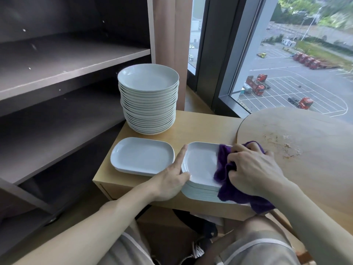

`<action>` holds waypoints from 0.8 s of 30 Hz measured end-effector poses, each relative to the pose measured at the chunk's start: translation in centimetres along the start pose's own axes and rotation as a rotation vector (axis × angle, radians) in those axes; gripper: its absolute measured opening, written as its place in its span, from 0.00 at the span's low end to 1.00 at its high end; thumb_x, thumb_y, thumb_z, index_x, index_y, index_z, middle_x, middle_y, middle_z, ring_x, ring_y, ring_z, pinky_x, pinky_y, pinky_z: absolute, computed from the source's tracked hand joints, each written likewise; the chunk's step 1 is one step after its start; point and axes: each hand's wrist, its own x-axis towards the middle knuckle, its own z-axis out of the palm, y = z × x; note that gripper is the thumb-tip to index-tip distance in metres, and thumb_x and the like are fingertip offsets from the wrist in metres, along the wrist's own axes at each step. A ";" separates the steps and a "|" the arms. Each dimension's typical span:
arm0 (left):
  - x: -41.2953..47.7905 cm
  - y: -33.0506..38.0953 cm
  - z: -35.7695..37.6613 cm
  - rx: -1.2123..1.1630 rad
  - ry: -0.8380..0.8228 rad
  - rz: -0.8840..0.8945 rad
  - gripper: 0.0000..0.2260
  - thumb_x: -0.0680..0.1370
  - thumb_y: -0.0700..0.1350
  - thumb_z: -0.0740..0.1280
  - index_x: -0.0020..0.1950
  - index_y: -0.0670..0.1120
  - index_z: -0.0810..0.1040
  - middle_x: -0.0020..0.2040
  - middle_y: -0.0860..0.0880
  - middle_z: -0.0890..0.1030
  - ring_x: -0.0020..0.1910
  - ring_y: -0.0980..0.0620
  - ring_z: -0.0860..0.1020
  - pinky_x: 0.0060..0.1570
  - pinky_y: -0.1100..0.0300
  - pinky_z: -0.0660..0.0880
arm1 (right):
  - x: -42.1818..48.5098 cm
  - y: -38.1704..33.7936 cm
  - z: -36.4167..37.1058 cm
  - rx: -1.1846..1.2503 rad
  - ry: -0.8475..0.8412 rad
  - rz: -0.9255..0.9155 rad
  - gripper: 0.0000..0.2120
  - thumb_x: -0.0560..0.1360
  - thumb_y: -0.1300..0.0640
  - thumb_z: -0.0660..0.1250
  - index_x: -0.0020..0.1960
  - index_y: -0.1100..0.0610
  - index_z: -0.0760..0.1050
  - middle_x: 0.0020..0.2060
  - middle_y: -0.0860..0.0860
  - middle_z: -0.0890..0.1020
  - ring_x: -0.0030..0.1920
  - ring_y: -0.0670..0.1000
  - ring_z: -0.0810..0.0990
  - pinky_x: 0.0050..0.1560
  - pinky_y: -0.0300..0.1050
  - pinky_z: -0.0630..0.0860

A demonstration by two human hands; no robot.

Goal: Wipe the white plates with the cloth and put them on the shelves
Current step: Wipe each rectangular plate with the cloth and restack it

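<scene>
A stack of white rectangular plates sits at the front of a low wooden table. My right hand grips a purple cloth bunched on the right part of the top plate. My left hand holds the stack's left edge, index finger straight along the rim and thumb on top. A shorter stack of rectangular plates lies just to the left. Behind them stands a tall stack of round white plates. The dark shelves on the left stand bare.
A round wooden tabletop with a scuffed patch overlaps the low table on the right. A window with a dark frame runs behind it. My knees and a dark shoe show below the table's front edge.
</scene>
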 end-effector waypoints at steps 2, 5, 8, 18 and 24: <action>0.3 0.2 -0.3 -0.049 0.005 -0.023 0.40 0.78 0.48 0.59 0.81 0.65 0.35 0.69 0.52 0.66 0.61 0.43 0.73 0.63 0.53 0.70 | 0.0 0.3 0.5 0.007 0.095 0.047 0.12 0.73 0.45 0.55 0.47 0.45 0.76 0.56 0.40 0.72 0.61 0.53 0.65 0.53 0.55 0.61; 0.6 0.2 -0.9 -0.155 -0.004 -0.053 0.45 0.73 0.50 0.63 0.80 0.68 0.37 0.80 0.53 0.62 0.72 0.42 0.70 0.72 0.47 0.69 | -0.2 0.0 1.5 0.044 0.173 0.041 0.15 0.70 0.42 0.54 0.51 0.44 0.75 0.59 0.41 0.73 0.64 0.55 0.65 0.54 0.55 0.62; 0.7 0.0 -1.3 -0.176 -0.018 -0.041 0.44 0.73 0.50 0.63 0.79 0.71 0.38 0.79 0.51 0.63 0.66 0.48 0.72 0.70 0.50 0.70 | -0.1 -0.2 1.7 0.079 0.189 0.020 0.20 0.69 0.39 0.52 0.57 0.42 0.72 0.62 0.43 0.73 0.65 0.55 0.65 0.57 0.57 0.64; 0.4 -0.7 -1.5 -0.161 -0.097 -0.002 0.47 0.76 0.60 0.71 0.76 0.74 0.34 0.79 0.56 0.63 0.70 0.58 0.71 0.74 0.53 0.67 | 0.8 -4.0 2.0 -0.092 0.153 -0.149 0.30 0.72 0.39 0.52 0.69 0.48 0.74 0.64 0.47 0.76 0.67 0.61 0.68 0.61 0.65 0.65; 0.3 -1.2 -1.3 -0.146 -0.093 0.034 0.54 0.71 0.64 0.76 0.75 0.75 0.33 0.81 0.61 0.56 0.76 0.58 0.64 0.76 0.59 0.61 | 1.0 -6.0 2.0 -0.007 0.102 -0.425 0.33 0.65 0.47 0.59 0.70 0.42 0.75 0.66 0.37 0.77 0.73 0.57 0.65 0.71 0.65 0.58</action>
